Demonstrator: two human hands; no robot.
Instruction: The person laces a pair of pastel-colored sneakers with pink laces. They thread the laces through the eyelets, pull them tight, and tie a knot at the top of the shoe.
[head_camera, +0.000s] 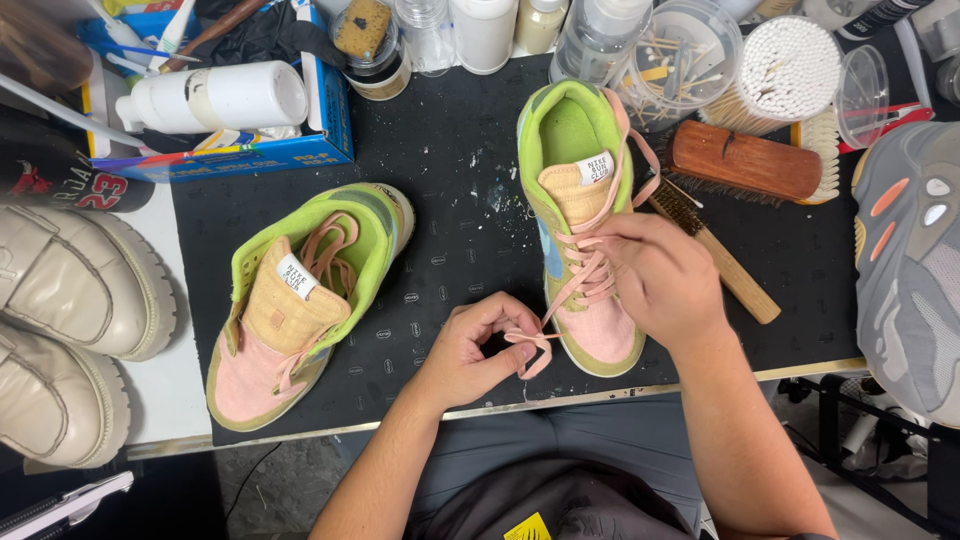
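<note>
The pink lace (560, 300) end is pinched by the left hand (478, 352), while the right hand (660, 280) is closed on lacing atop the upright pink-green sneaker (580, 200), mid-mat (450, 150).

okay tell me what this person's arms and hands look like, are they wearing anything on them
Both forearms are bare right down to the bottom edge of the picture, with no sleeves in sight. The left hand and the right hand wear no gloves, and no rings, watch or wristband show. The fingernails are short and unpainted. No tattoos or other markings can be seen.
</note>
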